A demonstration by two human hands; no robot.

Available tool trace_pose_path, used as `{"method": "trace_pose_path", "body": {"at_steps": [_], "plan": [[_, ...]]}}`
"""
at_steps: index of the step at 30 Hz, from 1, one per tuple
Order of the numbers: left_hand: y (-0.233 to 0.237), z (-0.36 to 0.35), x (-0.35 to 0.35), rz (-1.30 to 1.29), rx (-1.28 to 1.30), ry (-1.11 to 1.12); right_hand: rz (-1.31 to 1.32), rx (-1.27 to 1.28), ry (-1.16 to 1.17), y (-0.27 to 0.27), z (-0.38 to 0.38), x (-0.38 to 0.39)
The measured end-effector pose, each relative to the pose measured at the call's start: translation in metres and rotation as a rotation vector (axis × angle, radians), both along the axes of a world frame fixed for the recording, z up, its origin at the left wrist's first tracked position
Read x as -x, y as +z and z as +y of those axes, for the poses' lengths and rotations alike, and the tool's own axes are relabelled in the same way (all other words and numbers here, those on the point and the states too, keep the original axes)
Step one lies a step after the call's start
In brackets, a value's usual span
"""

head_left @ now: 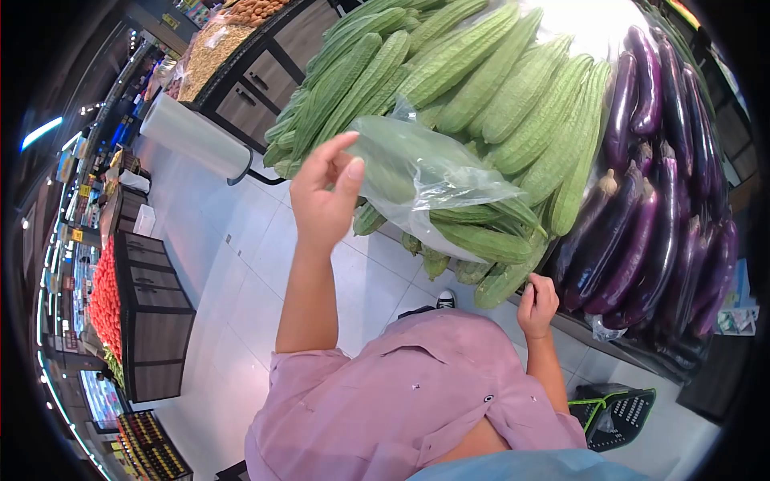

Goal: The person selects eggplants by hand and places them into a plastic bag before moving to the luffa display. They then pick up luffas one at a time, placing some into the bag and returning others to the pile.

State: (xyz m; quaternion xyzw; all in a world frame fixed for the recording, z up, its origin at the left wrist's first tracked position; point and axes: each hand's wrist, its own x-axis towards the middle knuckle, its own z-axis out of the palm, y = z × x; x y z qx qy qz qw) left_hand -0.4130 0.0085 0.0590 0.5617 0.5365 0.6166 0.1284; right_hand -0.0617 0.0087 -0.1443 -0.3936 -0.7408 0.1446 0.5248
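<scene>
A clear plastic bag (pixel 437 172) lies puffed out over a heap of green ridged luffas (pixel 497 96). My left hand (pixel 325 192) is raised at the bag's left end, thumb and fingers curled in on its edge. Several luffas show through and below the film, their ends hanging over the stand's front. My right hand (pixel 539 307) is lower, at the front edge of the stand, with its fingers curled. Its fingertips are right beside the lowest luffa (pixel 504 282); whether they grip anything I cannot tell.
Purple eggplants (pixel 634 216) fill the right side of the stand. A roll of plastic bags (pixel 196 136) sticks out at the stand's left corner. On the tiled floor, a black basket with a green handle (pixel 622 417) is at lower right. A cabinet with red produce (pixel 156 321) stands left.
</scene>
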Motion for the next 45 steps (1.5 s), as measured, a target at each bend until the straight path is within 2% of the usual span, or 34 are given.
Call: {"method": "trace_pose_path", "body": {"at_steps": [1,3,7,9,11,13,15,17,23,30,34,35,42,44,45], "plan": [[0.001,0.007,0.010,-0.002,-0.003,0.004,-0.028,0.024,0.031,-0.001,-0.001,-0.001],[0.001,0.027,0.040,0.150,0.110,0.237,-0.058,0.047,0.065,-0.003,-0.003,-0.002],[-0.019,0.066,0.119,0.276,0.223,0.398,-0.093,0.048,0.090,-0.008,-0.002,-0.002],[-0.032,0.082,0.154,0.427,0.329,0.570,-0.105,0.041,0.100,-0.009,-0.001,-0.001],[-0.050,0.095,0.183,0.502,0.321,0.566,-0.063,0.024,0.099,-0.008,-0.001,0.001],[-0.059,0.104,0.191,0.702,0.392,0.598,-0.056,0.054,0.097,-0.012,-0.003,-0.001],[-0.068,0.112,0.196,0.646,0.434,0.557,-0.051,0.087,0.092,-0.016,-0.004,0.001],[-0.079,0.118,0.199,0.643,0.420,0.507,0.071,0.111,0.029,-0.020,-0.006,0.005],[-0.084,0.121,0.194,0.630,0.316,0.592,0.050,0.062,-0.030,-0.033,-0.005,0.005],[-0.094,0.125,0.205,0.642,0.203,0.528,0.006,0.054,-0.028,-0.038,-0.005,0.002],[-0.098,0.125,0.207,0.659,0.165,0.540,0.012,0.212,0.035,-0.046,-0.012,-0.009],[-0.097,0.125,0.206,0.649,0.151,0.530,0.023,0.297,0.074,-0.049,-0.013,-0.012],[-0.081,0.116,0.188,0.640,0.116,0.590,0.045,0.279,0.073,-0.048,-0.012,-0.009],[-0.066,0.112,0.178,0.455,0.173,0.600,0.021,0.292,0.068,-0.051,-0.012,-0.012],[-0.062,0.113,0.179,0.454,0.172,0.594,0.021,0.292,0.062,-0.052,-0.013,-0.013]]}}
